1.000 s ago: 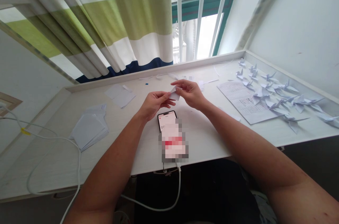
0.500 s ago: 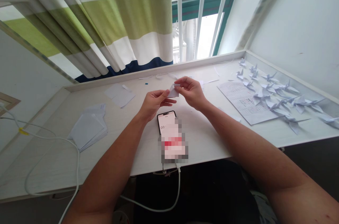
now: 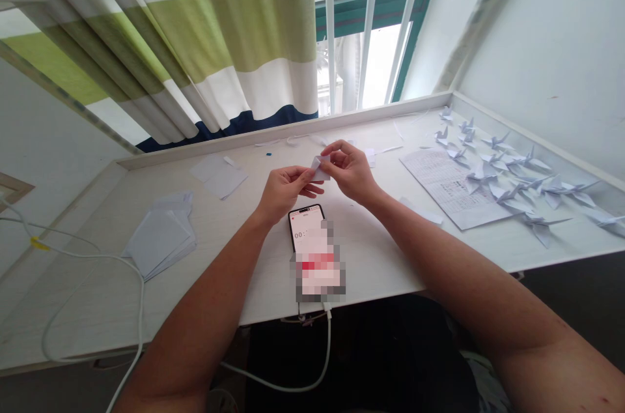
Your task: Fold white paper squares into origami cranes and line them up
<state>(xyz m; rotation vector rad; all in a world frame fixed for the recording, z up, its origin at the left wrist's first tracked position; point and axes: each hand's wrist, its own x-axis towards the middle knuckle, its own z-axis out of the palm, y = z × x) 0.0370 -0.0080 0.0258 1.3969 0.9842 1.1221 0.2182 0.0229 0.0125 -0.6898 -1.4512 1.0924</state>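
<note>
White folded paper [image 3: 321, 169] is pinched between your left hand [image 3: 286, 191] and right hand [image 3: 350, 170], fingers and thumb closed on it from each side, above the desk [image 3: 371, 250]. Just below your hands lies a smartphone [image 3: 306, 224], partly pixelated, with a white charging cable [image 3: 328, 341] at its lower end. Left of you sits a stack of paper sheets [image 3: 161, 234]; at right, folded paper cranes [image 3: 505, 190] cluster around and on a handwritten sheet [image 3: 439, 182].
</note>
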